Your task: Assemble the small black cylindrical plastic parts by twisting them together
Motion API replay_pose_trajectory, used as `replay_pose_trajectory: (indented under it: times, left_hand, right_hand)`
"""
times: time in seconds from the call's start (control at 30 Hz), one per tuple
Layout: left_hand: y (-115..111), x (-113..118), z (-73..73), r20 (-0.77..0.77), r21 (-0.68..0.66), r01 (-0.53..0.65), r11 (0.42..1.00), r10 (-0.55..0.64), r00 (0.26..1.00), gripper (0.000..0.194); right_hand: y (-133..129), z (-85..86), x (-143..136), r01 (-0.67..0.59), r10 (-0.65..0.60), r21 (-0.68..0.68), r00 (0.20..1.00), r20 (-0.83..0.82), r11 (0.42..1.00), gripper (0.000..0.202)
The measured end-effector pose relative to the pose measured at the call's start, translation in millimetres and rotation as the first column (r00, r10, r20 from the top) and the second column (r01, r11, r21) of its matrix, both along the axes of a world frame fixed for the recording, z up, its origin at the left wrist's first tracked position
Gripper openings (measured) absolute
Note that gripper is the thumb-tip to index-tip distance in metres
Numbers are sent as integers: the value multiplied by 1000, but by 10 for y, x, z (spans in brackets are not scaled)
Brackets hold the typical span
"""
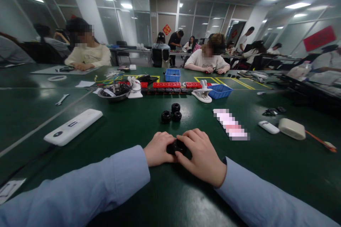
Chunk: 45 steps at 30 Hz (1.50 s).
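Between my two hands, low over the green table, is a black ring-shaped part like a small toy tyre. My left hand grips it from the left, thumb toward me and fingers on the far side. From the right, my right hand curls its thumb and fingers around the same part. Its lower side is hidden by my fingers. Just beyond my hands, several more black tyres sit in a small cluster.
A white power bank-like device lies left; a wrench is beyond it. At right are a pixelated phone, a white oval case and a beige box. Blue bins, red trays and a metal bowl stand ahead. Co-workers sit across.
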<state>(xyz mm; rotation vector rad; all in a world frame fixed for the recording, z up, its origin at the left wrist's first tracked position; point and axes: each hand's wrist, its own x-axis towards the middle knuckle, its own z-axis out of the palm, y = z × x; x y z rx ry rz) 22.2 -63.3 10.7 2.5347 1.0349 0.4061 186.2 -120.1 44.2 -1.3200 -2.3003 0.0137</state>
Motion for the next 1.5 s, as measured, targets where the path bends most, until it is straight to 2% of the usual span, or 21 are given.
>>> replay_pose_trajectory:
  times: [0.2,0.43,0.7,0.83,1.03,1.3,1.4,1.5]
  left_hand:
    - [22,-15,-42,-12,3,-4,1000,4,1000,31]
    - [29,-16,-54,4,3,-15,1000,15,1000,40]
    - [12,-4,-40,-44,65,10,998,-7,999,26]
    - [4,-12,-26,-14,42,12,999,-11,1000,23]
    - [3,-6,1,0,6,0,1000,0,1000,28]
    - [0,-8,14,-2,9,-2,1000,2,1000,37]
    - [-4,-8,23,-1,-7,-7,1000,7,1000,42]
    - [-2,-11,25,0,-18,-3,1000,3,1000,45]
  right_hand:
    - [-5,-24,-20,-65,65,12,998,4,998,33]
    - [-20,-4,-15,-198,198,25,980,-16,980,35]
    - [-46,-3,-4,-357,361,56,928,-97,933,28]
    - [-45,4,16,-410,413,53,898,-151,911,21]
    - [12,-17,48,-402,407,71,892,-198,913,26]
    - [82,-24,101,-351,357,62,922,-149,934,37]
    - [126,-35,130,-297,299,31,943,-145,954,40]
    - [195,-74,159,-170,163,-24,972,-169,985,42]
